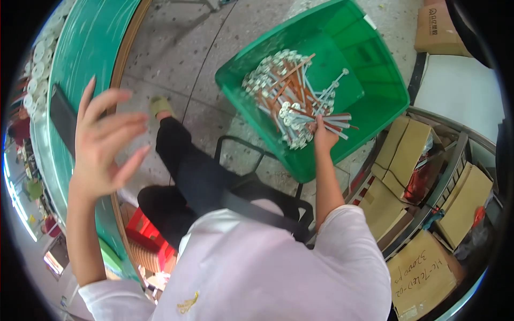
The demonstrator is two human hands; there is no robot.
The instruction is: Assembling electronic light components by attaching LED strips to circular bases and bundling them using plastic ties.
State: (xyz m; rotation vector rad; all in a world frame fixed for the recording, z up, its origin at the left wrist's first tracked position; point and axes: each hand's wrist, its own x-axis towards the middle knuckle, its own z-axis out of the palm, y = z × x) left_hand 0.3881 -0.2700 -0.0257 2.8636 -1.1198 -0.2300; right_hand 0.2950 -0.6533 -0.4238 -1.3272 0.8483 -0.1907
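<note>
Head view, left to right: the left hand [104,147] hangs empty in the air beside the green tabletop [88,48], fingers spread open. The right hand [323,135] reaches into the tilted green bin [375,80], fingers closed around a bundle of metal rods [292,93] with round flat ends. This looks like the picking-up step; lifting the handful free without snagging the tangled pile seems the next need.
</note>
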